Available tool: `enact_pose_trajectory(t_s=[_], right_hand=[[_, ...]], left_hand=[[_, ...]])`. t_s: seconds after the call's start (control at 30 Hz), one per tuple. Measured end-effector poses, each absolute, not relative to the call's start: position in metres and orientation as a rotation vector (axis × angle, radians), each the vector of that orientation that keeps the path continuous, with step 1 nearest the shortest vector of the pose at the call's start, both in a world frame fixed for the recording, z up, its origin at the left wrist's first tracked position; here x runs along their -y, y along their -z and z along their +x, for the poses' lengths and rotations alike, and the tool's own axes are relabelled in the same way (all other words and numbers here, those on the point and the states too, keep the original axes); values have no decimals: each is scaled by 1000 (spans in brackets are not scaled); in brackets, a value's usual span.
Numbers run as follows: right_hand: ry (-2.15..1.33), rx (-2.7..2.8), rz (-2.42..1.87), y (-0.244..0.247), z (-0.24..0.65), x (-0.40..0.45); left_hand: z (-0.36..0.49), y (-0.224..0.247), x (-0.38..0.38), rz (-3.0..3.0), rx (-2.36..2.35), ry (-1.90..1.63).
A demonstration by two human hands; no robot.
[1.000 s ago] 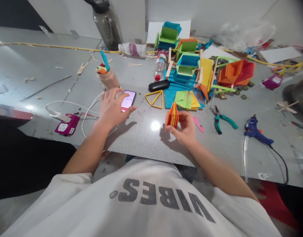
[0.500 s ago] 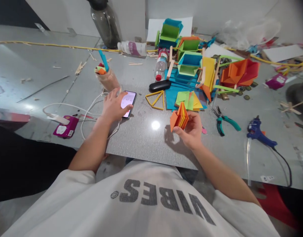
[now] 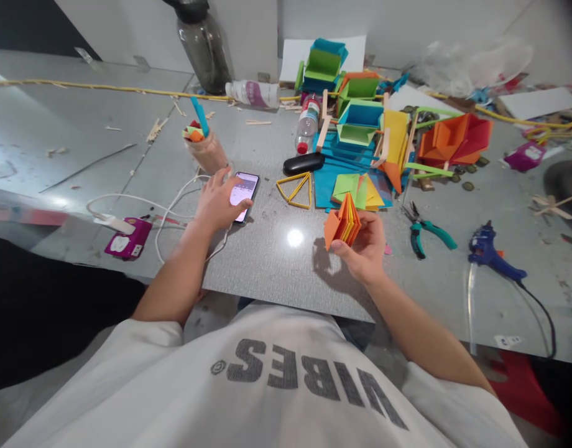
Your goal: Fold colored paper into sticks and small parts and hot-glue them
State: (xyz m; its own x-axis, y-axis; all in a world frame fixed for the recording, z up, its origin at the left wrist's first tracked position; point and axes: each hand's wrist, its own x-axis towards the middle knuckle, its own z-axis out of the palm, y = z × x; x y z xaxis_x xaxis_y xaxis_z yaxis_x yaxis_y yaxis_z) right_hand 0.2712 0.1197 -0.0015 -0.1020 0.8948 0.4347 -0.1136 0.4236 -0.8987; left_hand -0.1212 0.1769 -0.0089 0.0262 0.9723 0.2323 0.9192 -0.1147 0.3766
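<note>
My left hand (image 3: 217, 200) rests with its fingers apart over the left side of a lit phone (image 3: 244, 193), which lies on the grey table with a white cable at its lower end. My right hand (image 3: 366, 250) pinches a folded orange and yellow paper piece (image 3: 344, 223) between thumb and fingers, held just above the table. Behind that piece lie green and yellow paper sheets (image 3: 355, 190) on a blue sheet. A yellow stick frame (image 3: 295, 189) lies between the two hands, near a black case (image 3: 303, 163).
Pliers (image 3: 430, 230) and a blue glue gun (image 3: 493, 252) lie at the right. A jar (image 3: 209, 152) of paper strips stands behind my left hand. Coloured paper boxes (image 3: 358, 121) and bottles are at the back. A purple power adapter (image 3: 130, 238) sits at the left.
The phone's display has changed, with a grey area now in its upper part. The whole view has shifted slightly; both hands keep almost the same places and the paper piece stays in my right hand.
</note>
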Motion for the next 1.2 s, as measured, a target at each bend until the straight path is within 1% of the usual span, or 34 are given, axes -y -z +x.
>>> enact_pose_trajectory(t_s=[0.17,0.3,0.43,0.57,0.67,0.77,0.87,0.93,1.07,1.2], right_hand=[[-1083,1376,-752,-2,272,-117],[-1197,1336,-731,-4,270,-117],[-1289,1286,-723,-4,268,-119],[-1349,1257,-751,-2,268,-121],[-1381,1277,-763,-2,267,-121],[-1456,1357,-720,-3,266,-120],[-1591,1421,-728,-5,265,-119],[-1540,1460,-794,-3,264,-120],[-1190,1582,-973,4,263,-123],[-963,1595,-1074,7,263,-126]], left_hand=[[-123,5,-178,2157,-1989,-981],[-114,-14,-168,2128,-1984,-1198],[-87,-47,-140,2183,-1921,-1094],[-39,-68,-114,2138,-1599,-1074],[1,-63,-117,1950,-1240,-1101],[29,-44,-133,1699,-937,-1110],[41,-23,-145,1477,-775,-1067],[42,-13,-146,1431,-805,-1076],[42,-4,-141,1489,-1044,-1227],[45,-4,-137,1556,-1082,-1244]])
